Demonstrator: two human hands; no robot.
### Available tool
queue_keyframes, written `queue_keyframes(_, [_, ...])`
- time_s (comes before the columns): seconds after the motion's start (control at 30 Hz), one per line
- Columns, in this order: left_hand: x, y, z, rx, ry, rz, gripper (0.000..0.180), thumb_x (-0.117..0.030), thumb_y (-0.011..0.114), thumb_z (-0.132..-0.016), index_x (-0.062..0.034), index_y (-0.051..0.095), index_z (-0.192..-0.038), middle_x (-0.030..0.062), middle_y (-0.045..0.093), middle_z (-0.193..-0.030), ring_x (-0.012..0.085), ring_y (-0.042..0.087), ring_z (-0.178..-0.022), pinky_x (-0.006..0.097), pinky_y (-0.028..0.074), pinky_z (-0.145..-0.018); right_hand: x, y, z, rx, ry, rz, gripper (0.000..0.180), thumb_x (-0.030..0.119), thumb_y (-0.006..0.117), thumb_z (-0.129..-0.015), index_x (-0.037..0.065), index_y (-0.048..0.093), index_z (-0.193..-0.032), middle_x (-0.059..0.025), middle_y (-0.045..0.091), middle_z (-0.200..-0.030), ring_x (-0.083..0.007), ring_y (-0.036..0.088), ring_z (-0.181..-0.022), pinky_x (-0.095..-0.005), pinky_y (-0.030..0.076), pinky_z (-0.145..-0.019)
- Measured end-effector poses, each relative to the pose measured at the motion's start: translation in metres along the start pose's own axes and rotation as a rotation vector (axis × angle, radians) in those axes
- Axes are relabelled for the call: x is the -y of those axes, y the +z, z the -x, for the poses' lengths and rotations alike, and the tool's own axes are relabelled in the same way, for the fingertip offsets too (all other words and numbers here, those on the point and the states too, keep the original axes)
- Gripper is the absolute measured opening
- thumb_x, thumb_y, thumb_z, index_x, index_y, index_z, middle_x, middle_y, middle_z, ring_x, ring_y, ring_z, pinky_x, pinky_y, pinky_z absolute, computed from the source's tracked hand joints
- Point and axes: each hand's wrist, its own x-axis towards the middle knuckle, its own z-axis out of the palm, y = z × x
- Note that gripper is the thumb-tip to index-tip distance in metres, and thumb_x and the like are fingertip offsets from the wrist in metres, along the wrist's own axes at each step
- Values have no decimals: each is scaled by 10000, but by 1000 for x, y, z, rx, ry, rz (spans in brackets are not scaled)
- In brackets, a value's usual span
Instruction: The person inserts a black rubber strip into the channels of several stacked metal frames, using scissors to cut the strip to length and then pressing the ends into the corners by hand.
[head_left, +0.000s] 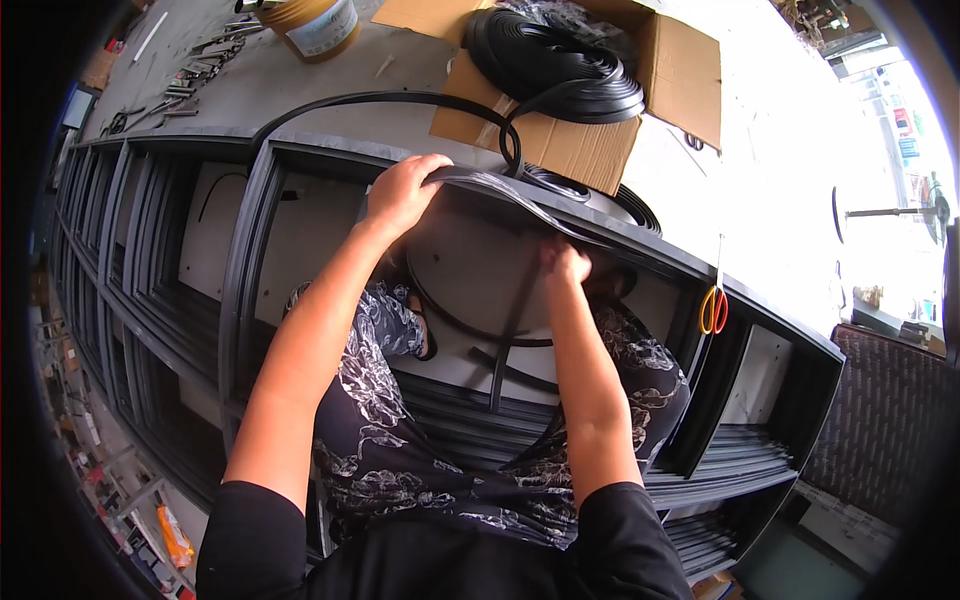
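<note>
My left hand [405, 190] is closed around a black rubber strip [480, 182] at the far bar of a dark grey metal frame [258, 190]. From there the strip runs to the right along the bar and sags slightly. My right hand [567, 262] is just below that bar, near the strip. Its fingers are smeared by motion, so any grip is unclear. A loop of similar black strip [390, 97] arches behind the frame's far edge. More loose strip [460, 325] curves on the floor inside the frame, between my legs.
A cardboard box [685, 75] beyond the frame holds a large coil of black strip [550, 65]. Scissors [713, 310] with orange and yellow handles rest at the frame's right side. A yellow bucket [320, 30] and scattered metal tools [195, 75] lie far left. Several frames are stacked beneath.
</note>
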Motion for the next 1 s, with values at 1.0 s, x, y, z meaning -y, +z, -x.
queue_keyframes(1.0, [0,-1,-6,7,-30,-82,270,-86,649,-848,-121,625,-1114,108,671,-1013,316,637,-971,380,502,-824,16,-23,-7,140,-124,-3,230,-44,680,-852,5,509,-998,-154,662,-887,-238,679,-652,-310,589,-536])
